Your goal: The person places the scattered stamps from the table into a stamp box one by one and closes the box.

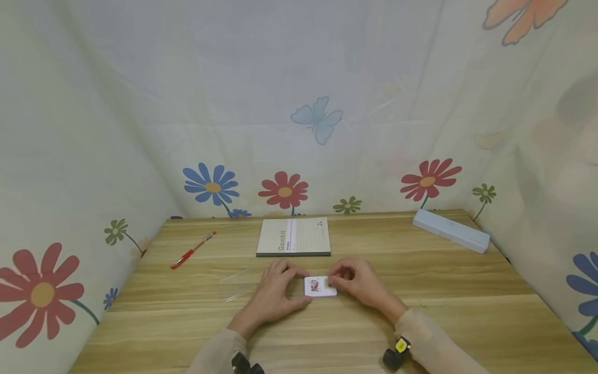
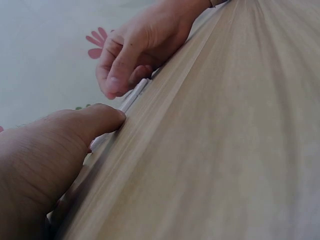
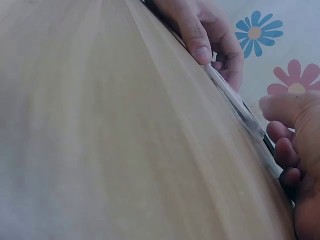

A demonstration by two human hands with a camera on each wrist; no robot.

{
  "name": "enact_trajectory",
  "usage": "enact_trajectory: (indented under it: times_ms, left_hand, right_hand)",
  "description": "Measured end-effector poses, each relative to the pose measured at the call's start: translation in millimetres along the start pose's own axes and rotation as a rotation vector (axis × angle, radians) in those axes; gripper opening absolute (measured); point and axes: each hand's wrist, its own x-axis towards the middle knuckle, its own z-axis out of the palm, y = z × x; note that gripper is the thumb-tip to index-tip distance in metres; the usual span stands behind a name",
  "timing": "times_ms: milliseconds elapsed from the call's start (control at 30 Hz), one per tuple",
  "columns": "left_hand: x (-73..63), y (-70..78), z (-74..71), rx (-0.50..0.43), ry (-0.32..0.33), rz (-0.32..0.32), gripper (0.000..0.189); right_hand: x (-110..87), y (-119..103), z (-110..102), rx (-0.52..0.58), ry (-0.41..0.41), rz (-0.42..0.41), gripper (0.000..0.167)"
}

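A small white flat rectangular card lies on the wooden table, with a red-and-white, stamp-like picture on its left part. My left hand holds the card's left end, thumb at the near edge and fingers at the far edge. Over its right end, my right hand pinches at a small brownish, stamp-like picture, mostly hidden by thumb and forefinger. Seen from the left wrist, the card is a thin pale strip edge-on, with the left thumb against it.
A notebook marked "Gambit" lies beyond the hands. Farther left is a red pen; a pale blue oblong case sits at the back right. Beside my left hand lies a clear plastic sheet. Flowered cloth hangs around the table.
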Motion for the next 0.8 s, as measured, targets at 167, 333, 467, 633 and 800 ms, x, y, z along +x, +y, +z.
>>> enact_trajectory:
  times_ms: [167,333,467,633,800]
  left_hand:
    - [-0.4,-0.8,0.5,-0.001,-0.001,0.003,0.053]
    - [-0.2,-1.1,0.7,0.000,0.002,0.008,0.053]
    - [-0.3,-0.4,0.7,0.001,0.001,0.008,0.053]
    - [-0.8,-0.2,0.6,0.001,0.002,0.005,0.053]
    - [-1.0,-2.0,1.1,0.003,0.003,0.008,0.053]
  right_hand:
    - [-0.3,1.1,-1.3,0.025,0.021,0.023,0.008]
    - [-1.2,3.1,-4.2,0.064,0.052,0.014,0.017]
    - [-3.1,5.9,-8.8,0.046,0.045,-0.015,0.029]
    - [-7.1,9.8,-14.1,-0.070,-0.002,-0.046,0.045]
    - [-10.9,10.7,-16.3,-0.176,-0.038,-0.052,0.056]
